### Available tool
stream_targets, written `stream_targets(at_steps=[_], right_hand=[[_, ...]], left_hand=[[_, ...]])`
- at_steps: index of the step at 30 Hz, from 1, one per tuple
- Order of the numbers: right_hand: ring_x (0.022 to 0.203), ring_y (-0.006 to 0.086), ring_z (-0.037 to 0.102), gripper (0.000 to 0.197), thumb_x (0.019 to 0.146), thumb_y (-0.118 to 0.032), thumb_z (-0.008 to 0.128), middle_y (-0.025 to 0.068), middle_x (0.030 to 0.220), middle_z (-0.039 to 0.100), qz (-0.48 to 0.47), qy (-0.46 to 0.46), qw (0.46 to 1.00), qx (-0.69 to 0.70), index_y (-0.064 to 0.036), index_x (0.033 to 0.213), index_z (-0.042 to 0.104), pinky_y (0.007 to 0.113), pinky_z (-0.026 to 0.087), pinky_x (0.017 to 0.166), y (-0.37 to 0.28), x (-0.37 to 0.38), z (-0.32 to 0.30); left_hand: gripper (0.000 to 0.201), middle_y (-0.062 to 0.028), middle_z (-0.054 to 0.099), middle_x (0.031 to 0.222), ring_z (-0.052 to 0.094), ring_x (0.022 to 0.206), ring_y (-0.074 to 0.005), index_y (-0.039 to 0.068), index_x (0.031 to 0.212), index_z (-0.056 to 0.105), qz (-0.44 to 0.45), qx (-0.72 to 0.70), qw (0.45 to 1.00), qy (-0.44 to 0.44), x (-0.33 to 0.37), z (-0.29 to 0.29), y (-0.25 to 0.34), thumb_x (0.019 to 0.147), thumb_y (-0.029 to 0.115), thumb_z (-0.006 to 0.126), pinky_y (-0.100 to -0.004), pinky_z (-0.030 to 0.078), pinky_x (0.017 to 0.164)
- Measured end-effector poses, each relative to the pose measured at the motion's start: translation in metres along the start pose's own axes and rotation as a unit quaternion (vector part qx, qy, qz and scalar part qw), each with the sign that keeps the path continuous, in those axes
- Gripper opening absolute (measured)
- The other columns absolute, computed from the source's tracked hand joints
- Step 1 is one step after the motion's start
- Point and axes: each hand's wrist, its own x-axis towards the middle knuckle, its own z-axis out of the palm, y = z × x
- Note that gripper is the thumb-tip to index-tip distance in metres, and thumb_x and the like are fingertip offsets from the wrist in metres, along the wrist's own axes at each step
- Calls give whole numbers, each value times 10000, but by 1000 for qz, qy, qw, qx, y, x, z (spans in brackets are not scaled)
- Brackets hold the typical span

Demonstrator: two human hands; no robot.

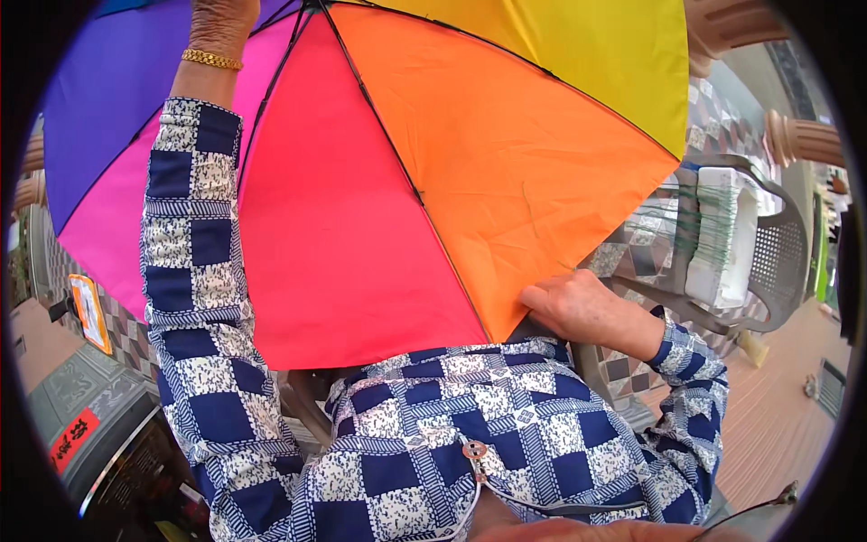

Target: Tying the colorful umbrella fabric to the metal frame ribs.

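An opened umbrella (361,244) with rainbow panels spreads over my lap, its black ribs facing me. Purple, pink, red, orange and yellow panels show. My left hand (224,14), with a gold bracelet (212,60) at the wrist, reaches up to the top edge of the picture, near the umbrella's hub. Its fingers are cut off from view. At the lower right rim of the orange panel, my right hand (587,307) is closed, fingers curled at the cloth's edge. A thin dark strand (529,210) lies across the orange cloth above that hand.
To the right stands a grey plastic chair (784,244) bearing a white foam block (725,239) with green strands across it. An orange-rimmed card (90,313) and a dark case with a red label (75,440) are at the left. Pillars (804,140) stand at far right.
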Motion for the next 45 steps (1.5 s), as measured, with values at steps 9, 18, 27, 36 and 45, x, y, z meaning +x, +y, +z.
stream_targets(at_steps=[9, 18, 27, 36, 45], right_hand=[[613, 301, 571, 91, 738, -84, 604, 114, 648, 536, 19, 229, 963, -140, -53, 772, 526, 388, 442, 519, 60, -21, -23], [701, 313, 606, 90, 775, -148, 587, 132, 749, 616, 132, 423, 880, -172, -87, 841, 598, 358, 466, 589, 223, 3, -139], [624, 217, 601, 122, 771, -159, 591, 115, 689, 605, 217, 373, 898, -87, -84, 861, 622, 314, 458, 592, 198, 108, -181], [582, 69, 501, 99, 784, -107, 588, 44, 620, 549, 186, 388, 902, -31, -43, 857, 610, 235, 427, 578, 202, 128, -176], [567, 63, 458, 130, 795, -105, 587, 19, 594, 489, 188, 405, 893, -46, -55, 912, 611, 235, 417, 573, 190, 126, -177]], left_hand=[[194, -29, 629, 750, 495, 454, -54, 58, 880, 609, 77, 108, 988, 84, 26, 7, 22, 908, 234, 531, -188, 350, 387], [275, -79, 599, 620, 502, 400, -112, -6, 905, 587, 79, 266, 958, 76, 31, -10, 2, 892, 263, 529, -255, 405, 405], [271, -88, 605, 636, 594, 576, -197, 26, 730, 590, -466, 323, 820, -82, -154, -104, -113, 767, 285, 660, -332, 473, 565], [288, -196, 610, 782, 600, 796, -375, -4, 865, 520, -349, 517, 765, -160, -182, -103, -115, 794, 255, 627, -469, 475, 676], [253, -198, 602, 734, 616, 723, -347, -7, 859, 505, -407, 390, 821, -91, -194, -111, -124, 818, 225, 597, -441, 489, 635]])
